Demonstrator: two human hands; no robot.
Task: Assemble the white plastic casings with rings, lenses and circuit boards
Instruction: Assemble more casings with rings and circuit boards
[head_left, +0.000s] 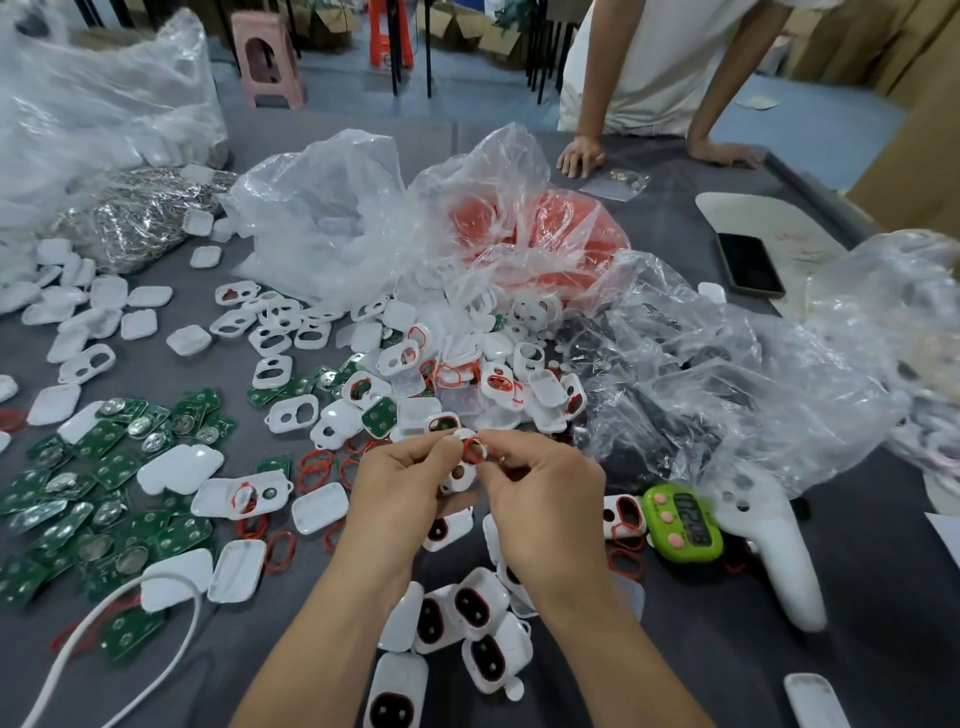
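Note:
My left hand (400, 483) and my right hand (540, 493) meet above the middle of the table. Between them they hold one white plastic casing (460, 475) with two holes. The fingertips of both hands pinch a red ring (474, 448) at the casing's top opening. Green circuit boards (104, 499) lie in a heap at the left. Loose red rings (317, 467) are scattered just left of my left hand. Assembled casings (467, 618) with dark centres lie below my wrists. Empty white casings (291, 413) are strewn behind my hands.
Clear plastic bags (332, 218) with white and red parts fill the table's middle and right. A green timer (685, 525) and a white controller (779, 561) lie at the right, a phone (748, 262) farther back. Another person's hands (582, 156) rest on the far edge.

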